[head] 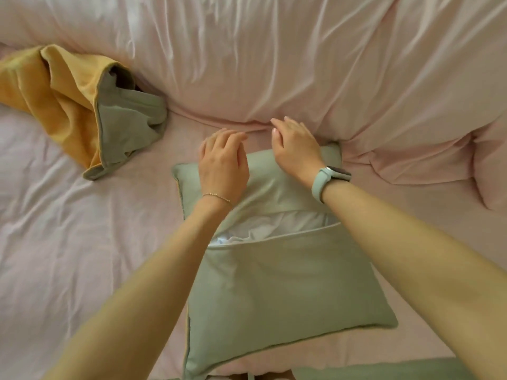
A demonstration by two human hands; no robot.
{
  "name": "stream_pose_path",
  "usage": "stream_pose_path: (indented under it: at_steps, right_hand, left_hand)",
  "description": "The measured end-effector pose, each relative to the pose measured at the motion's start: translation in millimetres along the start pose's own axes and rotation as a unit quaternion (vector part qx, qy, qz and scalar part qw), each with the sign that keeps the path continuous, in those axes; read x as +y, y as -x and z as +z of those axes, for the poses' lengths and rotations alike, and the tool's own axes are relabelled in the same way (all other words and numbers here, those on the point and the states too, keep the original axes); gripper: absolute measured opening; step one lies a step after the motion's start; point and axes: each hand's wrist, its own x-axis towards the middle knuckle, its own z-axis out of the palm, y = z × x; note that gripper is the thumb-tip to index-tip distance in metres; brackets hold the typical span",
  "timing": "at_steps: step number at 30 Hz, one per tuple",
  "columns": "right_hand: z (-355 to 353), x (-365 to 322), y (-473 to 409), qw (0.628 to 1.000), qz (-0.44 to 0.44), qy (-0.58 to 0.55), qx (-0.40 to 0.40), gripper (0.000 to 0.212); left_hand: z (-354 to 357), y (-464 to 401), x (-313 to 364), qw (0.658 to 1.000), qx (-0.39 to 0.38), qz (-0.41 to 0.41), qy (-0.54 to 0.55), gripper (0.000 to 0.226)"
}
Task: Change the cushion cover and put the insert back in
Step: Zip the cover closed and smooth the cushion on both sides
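While our left hand (222, 160) and right hand (295, 149) rest flat, fingers relaxed, on the sage cushion cover (274, 283), its white insert (263, 229) shows.

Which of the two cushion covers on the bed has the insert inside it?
The plain sage-green cover under both hands: it is plump, and the white insert shows through its back opening. The yellow-and-green cover lies limp and crumpled, far left.

A wrinkled pale pink bedsheet (68, 242) spreads beneath and beside both hands, with a bulky pale pink duvet (301, 64) heaped just beyond the fingertips.
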Motion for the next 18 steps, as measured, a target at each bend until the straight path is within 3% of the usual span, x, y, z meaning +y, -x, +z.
stream_pose_path:
  at_steps: [3,5,9,11,18]
  right_hand:
    - [30.0,13.3,-16.3,0.994,0.039,0.033,-0.099,0.044]
    - [53.1,24.9,5.1,0.992,0.048,0.08,-0.09,0.048]
    - [65.6,30.5,80.5,0.993,-0.032,0.113,0.029,0.054]
    - [65.2,33.6,116.8,0.99,-0.063,0.114,0.055,0.053]
    - [102.2,43.8,162.6,0.983,-0.125,0.119,0.06,0.054]
  left_hand:
    - [26.4,-15.9,-17.0,0.974,-0.171,-0.128,-0.07,0.043]
    - [44.0,7.9,-26.8,0.959,-0.218,-0.142,-0.116,0.051]
    - [41.9,75.2,-21.8,0.98,-0.117,-0.04,-0.157,0.051]
    - [34.3,108.7,-15.5,0.982,-0.102,-0.015,-0.157,0.05]
    - [51.4,168.9,-24.9,0.977,-0.102,-0.009,-0.185,0.05]
